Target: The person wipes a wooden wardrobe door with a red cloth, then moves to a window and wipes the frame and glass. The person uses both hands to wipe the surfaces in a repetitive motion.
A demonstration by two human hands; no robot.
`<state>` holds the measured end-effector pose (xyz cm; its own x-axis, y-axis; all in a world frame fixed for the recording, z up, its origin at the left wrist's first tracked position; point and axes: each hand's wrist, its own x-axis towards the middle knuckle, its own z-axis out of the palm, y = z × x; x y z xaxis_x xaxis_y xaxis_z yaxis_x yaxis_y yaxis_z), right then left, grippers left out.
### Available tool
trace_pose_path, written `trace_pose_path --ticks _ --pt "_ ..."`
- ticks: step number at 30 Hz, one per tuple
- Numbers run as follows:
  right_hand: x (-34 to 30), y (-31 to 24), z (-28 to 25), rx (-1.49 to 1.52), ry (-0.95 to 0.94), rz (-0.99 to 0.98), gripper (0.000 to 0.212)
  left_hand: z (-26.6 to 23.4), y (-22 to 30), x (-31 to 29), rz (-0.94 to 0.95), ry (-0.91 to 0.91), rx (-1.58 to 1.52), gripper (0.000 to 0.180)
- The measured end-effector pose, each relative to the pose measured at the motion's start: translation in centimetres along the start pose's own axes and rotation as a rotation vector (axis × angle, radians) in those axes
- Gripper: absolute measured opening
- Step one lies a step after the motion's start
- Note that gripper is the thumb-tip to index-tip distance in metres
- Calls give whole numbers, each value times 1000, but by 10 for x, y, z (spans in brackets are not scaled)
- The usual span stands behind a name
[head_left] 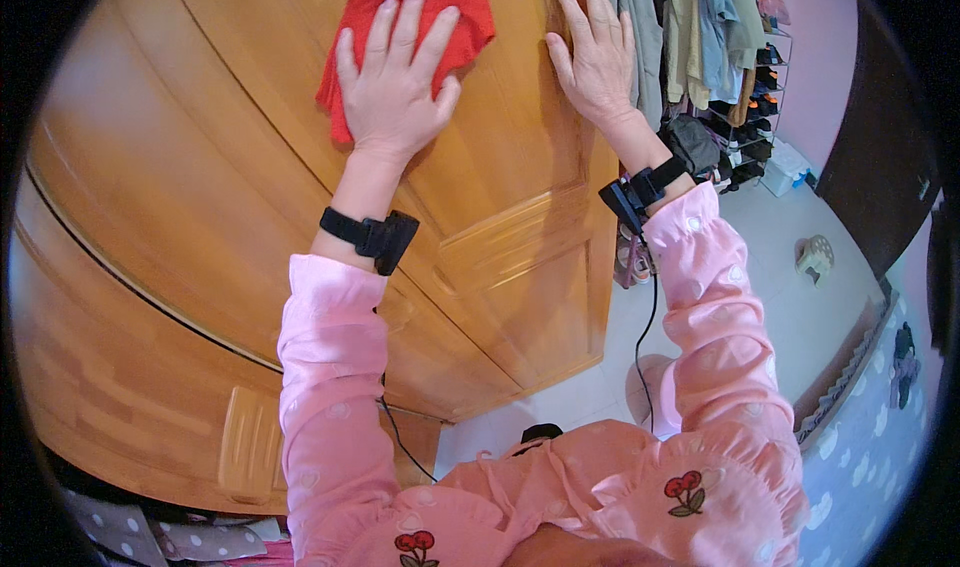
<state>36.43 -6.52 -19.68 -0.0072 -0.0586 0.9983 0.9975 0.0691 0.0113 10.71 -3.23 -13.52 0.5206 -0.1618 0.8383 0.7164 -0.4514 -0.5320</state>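
Note:
A red cloth [470,22] lies pressed against the upper part of an orange-brown wooden cabinet door [480,177]. My left hand [395,82] rests on the cloth, its fingers spread and the palm flat. Near the door's right edge, my right hand [598,62] is laid on the bare wood with its fingers stretched out and nothing in them. Both wrists wear black straps with small black boxes, and thin cables run down from them.
Hanging clothes [700,37] and a shoe rack [765,107] stand beyond the door's right edge. A dark bag [690,145] hangs below the clothes. A bed with a blue patterned cover [860,467] is at lower right. Clogs [815,257] lie on the pale floor [770,257].

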Motion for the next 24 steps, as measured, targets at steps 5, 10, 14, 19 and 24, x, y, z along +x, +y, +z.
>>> trace_pose_path --ticks 5,10,14,19,24 --pt "-10 16 21 94 63 -30 65 26 46 33 95 -26 -73 74" --pt "-12 16 24 166 44 6 63 40 85 60 63 27 -203 79" --pt "-10 13 24 216 79 -2 64 46 91 69 74 6 -222 79" --pt "-13 10 21 183 34 17 64 43 84 66 113 -22 -126 78" --pt "-12 5 19 163 36 52 67 21 47 75 164 -70 -14 75"
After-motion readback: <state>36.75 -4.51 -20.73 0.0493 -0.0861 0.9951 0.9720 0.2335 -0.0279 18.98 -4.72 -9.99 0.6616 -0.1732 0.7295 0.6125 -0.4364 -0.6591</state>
